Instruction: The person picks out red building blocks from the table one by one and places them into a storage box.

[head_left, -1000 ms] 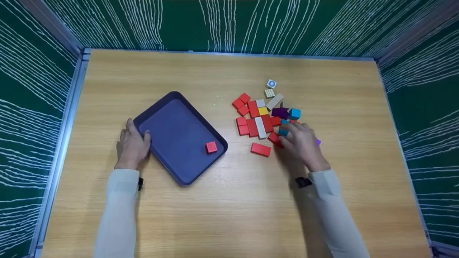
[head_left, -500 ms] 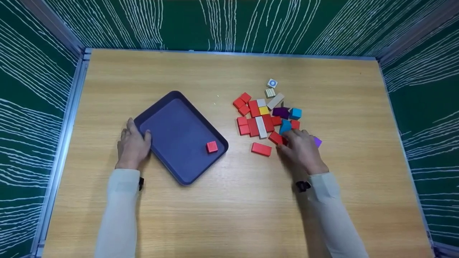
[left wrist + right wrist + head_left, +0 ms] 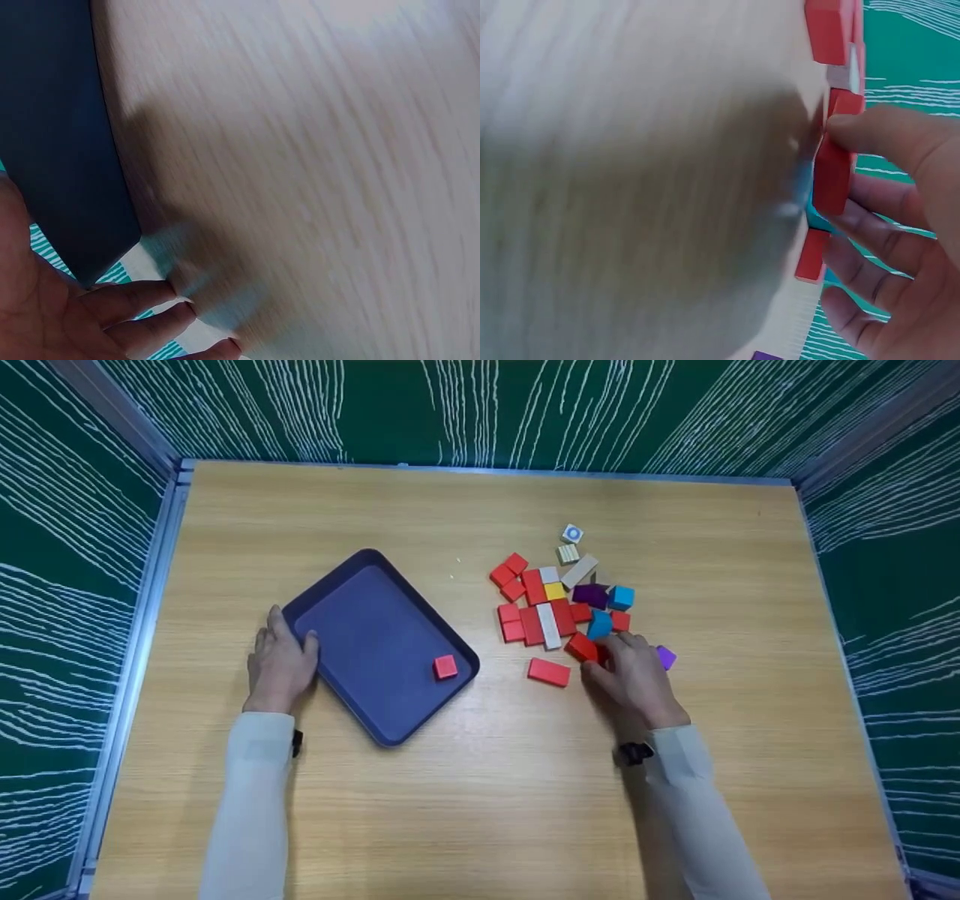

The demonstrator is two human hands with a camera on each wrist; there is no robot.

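My left hand rests against the left corner of a dark blue tray. Its thumb and index finger lie along the tray's two sides there. In the left wrist view the other fingers are relaxed beside the tray wall. A single red cube sits in the tray, near its right corner. At the lower right of a group of blocks, my right hand pinches a red block between thumb and fingers. The hand partly covers that block in the head view. Another red block lies just left of it.
Red blocks, a yellow block, a purple block and blue blocks lie close together. Two patterned cubes, one a white cube, lie behind them. A long red block lies in front. Green patterned walls border the table.
My right hand has drawn slightly back toward the near side, uncovering a blue block and a red one, and its fingers have come in on a red block. The left hand stays at the tray.
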